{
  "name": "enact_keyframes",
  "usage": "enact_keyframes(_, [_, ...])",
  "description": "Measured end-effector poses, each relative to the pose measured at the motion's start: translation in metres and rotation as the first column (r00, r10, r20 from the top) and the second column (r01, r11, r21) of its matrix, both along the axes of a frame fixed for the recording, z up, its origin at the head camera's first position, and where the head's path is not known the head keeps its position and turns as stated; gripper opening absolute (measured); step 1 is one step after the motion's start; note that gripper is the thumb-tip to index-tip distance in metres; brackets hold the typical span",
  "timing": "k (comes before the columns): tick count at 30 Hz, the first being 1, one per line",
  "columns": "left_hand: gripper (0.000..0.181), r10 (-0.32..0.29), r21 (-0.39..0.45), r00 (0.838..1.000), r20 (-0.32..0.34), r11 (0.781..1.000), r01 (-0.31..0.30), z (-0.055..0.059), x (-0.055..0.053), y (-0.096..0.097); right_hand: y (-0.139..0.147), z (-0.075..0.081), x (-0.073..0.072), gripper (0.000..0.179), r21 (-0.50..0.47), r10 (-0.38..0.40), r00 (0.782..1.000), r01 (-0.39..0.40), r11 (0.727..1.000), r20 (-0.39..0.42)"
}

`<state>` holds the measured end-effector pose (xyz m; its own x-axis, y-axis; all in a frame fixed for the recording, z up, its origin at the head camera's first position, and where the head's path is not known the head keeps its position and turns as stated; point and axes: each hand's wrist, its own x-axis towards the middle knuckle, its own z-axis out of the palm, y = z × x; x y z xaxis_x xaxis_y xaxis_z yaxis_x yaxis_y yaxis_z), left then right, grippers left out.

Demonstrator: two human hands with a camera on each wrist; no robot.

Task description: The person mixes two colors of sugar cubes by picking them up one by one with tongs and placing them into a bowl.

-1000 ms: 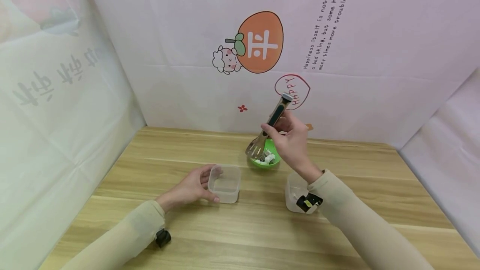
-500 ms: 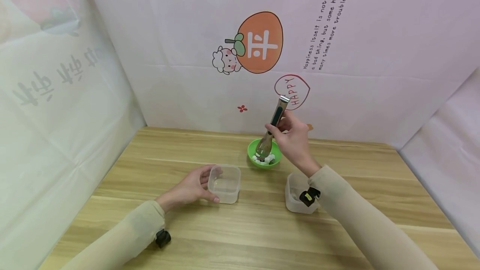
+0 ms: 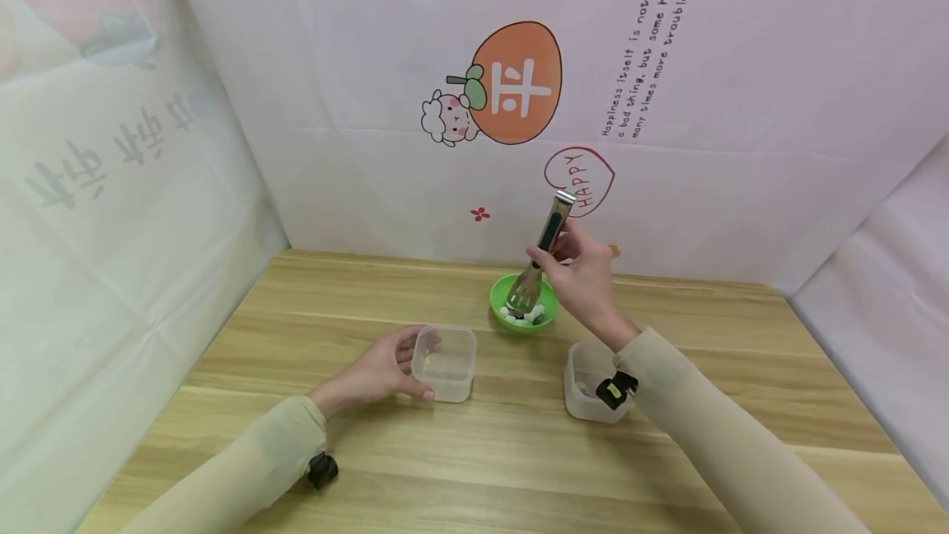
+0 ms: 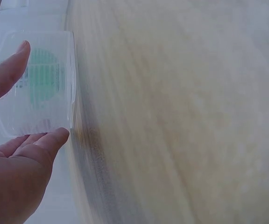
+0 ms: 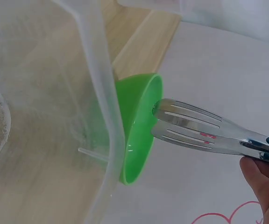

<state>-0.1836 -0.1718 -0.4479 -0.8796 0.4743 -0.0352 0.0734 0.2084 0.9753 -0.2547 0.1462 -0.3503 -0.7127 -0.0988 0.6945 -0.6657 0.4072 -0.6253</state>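
Observation:
In the head view my left hand holds a clear square plastic container from its left side, thumb at the front and fingers behind. The left wrist view shows the thumb and fingers against the container's walls. My right hand grips slotted metal serving tongs with a dark grip inset, angled downward. Their heads reach into a small green bowl, among white chunks. Seen from the right wrist, the two slotted heads lie close together at the bowl's mouth.
A second clear container stands under the right wrist, partly hidden by the sleeve and wrist camera. Something pale lies in it. Printed white cloth rises behind the wooden table and at both sides.
The right hand has brought the tongs down from the bowl's left rim into its middle, and they stand more upright. The left hand and both containers have stayed in place.

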Motion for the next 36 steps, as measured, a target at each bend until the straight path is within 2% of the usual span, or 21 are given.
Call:
enact_keyframes(6, [0.101,-0.001,0.001,1.000,0.004,1.000,0.001,0.000,0.000,0.000,0.007,0.008,0.017,0.024,-0.056,0.018,0.999,-0.020,0.998,-0.028])
enact_keyframes(13, [0.101,-0.006,-0.002,1.000,0.004,1.000,0.006,0.002,-0.001,-0.001,0.021,0.020,0.044,0.026,-0.129,0.027,1.000,-0.028,0.991,-0.010])
enact_keyframes(17, [0.102,-0.020,-0.002,1.000,-0.004,1.000,0.020,0.001,-0.001,0.000,0.033,0.023,0.059,0.031,-0.147,0.037,0.999,-0.041,0.988,-0.029])
enact_keyframes(27, [0.106,-0.011,-0.012,1.000,-0.014,1.000,0.011,0.000,0.002,0.000,0.059,0.024,0.095,0.048,-0.132,0.058,0.995,-0.069,0.989,-0.081])
enact_keyframes(30, [0.112,-0.026,-0.032,0.999,-0.018,0.999,0.025,0.002,0.003,-0.001,0.066,0.023,0.102,0.048,-0.098,0.032,0.993,-0.044,0.994,-0.114])
enact_keyframes(36, [0.124,-0.093,-0.044,0.995,-0.036,0.995,0.091,0.013,0.007,-0.006,0.078,0.020,0.111,0.045,-0.029,0.013,0.987,-0.018,0.999,-0.160])
